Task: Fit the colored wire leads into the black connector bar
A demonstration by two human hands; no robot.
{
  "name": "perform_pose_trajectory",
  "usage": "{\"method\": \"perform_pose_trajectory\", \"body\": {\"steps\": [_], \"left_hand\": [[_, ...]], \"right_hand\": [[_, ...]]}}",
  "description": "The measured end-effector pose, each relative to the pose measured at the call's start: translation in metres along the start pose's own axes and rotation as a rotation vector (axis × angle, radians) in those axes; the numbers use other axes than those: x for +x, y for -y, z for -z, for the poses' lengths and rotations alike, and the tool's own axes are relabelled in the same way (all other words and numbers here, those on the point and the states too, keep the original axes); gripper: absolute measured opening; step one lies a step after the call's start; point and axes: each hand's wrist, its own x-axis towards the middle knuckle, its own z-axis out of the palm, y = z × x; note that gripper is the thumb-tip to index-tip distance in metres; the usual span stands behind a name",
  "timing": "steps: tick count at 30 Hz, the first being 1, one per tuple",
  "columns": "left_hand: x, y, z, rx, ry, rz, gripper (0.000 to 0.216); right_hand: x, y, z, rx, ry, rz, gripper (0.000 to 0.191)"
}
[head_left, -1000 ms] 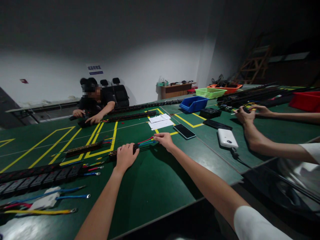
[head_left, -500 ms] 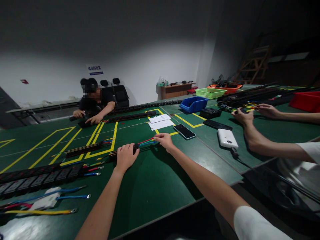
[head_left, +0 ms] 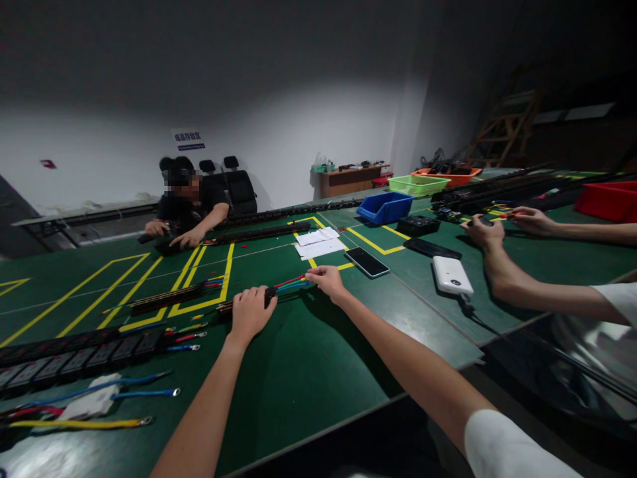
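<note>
My left hand [head_left: 251,311] is wrapped over a slim black strip [head_left: 225,307] with copper-coloured edges, whose middle it hides. Out of the strip's right end run red, blue and green wires [head_left: 290,284]. Their far ends meet my right hand [head_left: 326,281], where thumb and fingers pinch them; the tips are mostly covered. A similar strip [head_left: 172,297] with coloured wire ends lies on the green table [head_left: 279,398], beyond my left hand. Nearer me at left are black socket modules [head_left: 107,354] and cables with ring terminals, including a yellow cable [head_left: 84,423].
White papers [head_left: 318,244] and a phone [head_left: 367,262] lie beyond my right hand. A white device [head_left: 452,275] with a cord, a blue bin [head_left: 385,207] and a green bin [head_left: 419,184] stand rightward. One co-worker's hands [head_left: 485,231] work at right; another person [head_left: 192,212] sits across.
</note>
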Motion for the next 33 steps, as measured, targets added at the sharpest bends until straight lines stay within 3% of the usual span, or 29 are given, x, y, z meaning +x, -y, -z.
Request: {"method": "perform_pose_trajectory", "body": {"steps": [14,22,33], "left_hand": [[0.0,0.001,0.0,-0.026,0.007,0.002,0.049],[0.0,-0.001,0.001,0.026,0.006,0.012,0.048],[0.0,0.0,0.002,-0.001,0.016,0.015,0.048]], "right_hand": [[0.002,-0.004,0.0,0.032,0.017,0.035,0.029],[-0.002,0.007,-0.001,-0.023,-0.021,-0.019,0.023],[-0.004,0.008,0.001,-0.033,0.055,-0.007,0.028]]}}
